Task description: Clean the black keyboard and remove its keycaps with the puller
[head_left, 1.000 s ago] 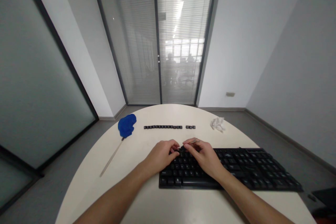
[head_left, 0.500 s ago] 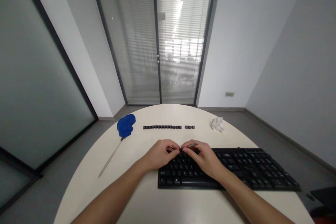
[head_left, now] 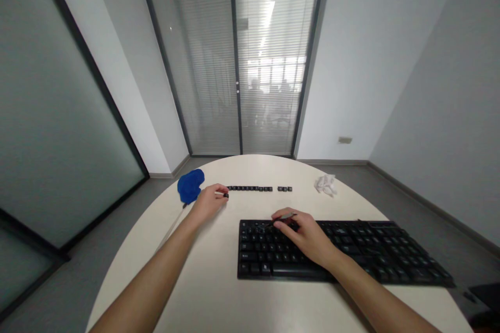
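Note:
A black keyboard [head_left: 367, 252] lies on a round white table [head_left: 219, 291]. My right hand [head_left: 302, 231] rests on its upper left keys and pinches a thin metal tool [head_left: 282, 217] whose tip points at the top key row. My left hand [head_left: 209, 200] reaches out to the left end of a row of loose black keycaps [head_left: 250, 188] and pinches one small black keycap [head_left: 226, 195] there. Two or three more keycaps [head_left: 284, 188] sit apart at the row's right.
A blue cloth [head_left: 190, 186] on a thin stick [head_left: 172, 223] lies at the table's left. A crumpled white tissue [head_left: 325, 184] sits at the back right. Glass doors with blinds stand beyond the table.
My left hand left the keyboard and moved up and left to the end of the keycap row, carrying a keycap. My right hand stayed on the keyboard with the tool.

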### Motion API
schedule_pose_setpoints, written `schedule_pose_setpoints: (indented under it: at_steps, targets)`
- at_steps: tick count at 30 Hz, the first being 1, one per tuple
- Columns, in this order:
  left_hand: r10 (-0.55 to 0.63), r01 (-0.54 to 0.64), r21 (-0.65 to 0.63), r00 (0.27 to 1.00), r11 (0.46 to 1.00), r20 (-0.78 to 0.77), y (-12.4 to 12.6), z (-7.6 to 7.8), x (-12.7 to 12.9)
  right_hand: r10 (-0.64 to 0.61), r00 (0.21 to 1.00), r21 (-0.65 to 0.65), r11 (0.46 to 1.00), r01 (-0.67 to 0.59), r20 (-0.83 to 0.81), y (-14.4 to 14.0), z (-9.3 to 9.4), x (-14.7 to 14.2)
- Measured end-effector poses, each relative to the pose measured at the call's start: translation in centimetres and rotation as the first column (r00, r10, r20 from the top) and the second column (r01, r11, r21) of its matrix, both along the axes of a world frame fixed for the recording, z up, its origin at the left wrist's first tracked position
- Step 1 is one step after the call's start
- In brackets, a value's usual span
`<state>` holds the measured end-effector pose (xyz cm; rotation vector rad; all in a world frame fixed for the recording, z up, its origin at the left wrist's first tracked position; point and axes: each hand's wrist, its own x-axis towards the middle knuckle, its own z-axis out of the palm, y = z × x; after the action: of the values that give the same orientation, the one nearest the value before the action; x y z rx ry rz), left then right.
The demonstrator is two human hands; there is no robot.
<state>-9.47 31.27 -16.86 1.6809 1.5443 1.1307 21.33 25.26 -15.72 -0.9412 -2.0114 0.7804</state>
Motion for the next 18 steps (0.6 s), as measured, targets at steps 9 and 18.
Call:
schedule_pose_setpoints:
  at_steps: [9,18]
  targets:
    - [0.216,-0.214,0.189,0.976,0.958,0.01,-0.3,-4.1,-3.6,0.016,1.0,0.015,1.0,-0.016,0.008,0.1,-0.1,-0.1]
    - [0.177,-0.163,0.229,0.983,0.96,-0.042,0.2,-5.0,-3.3,0.017,1.0,0.001,1.0,-0.017,0.026,-0.2,0.4,-0.4]
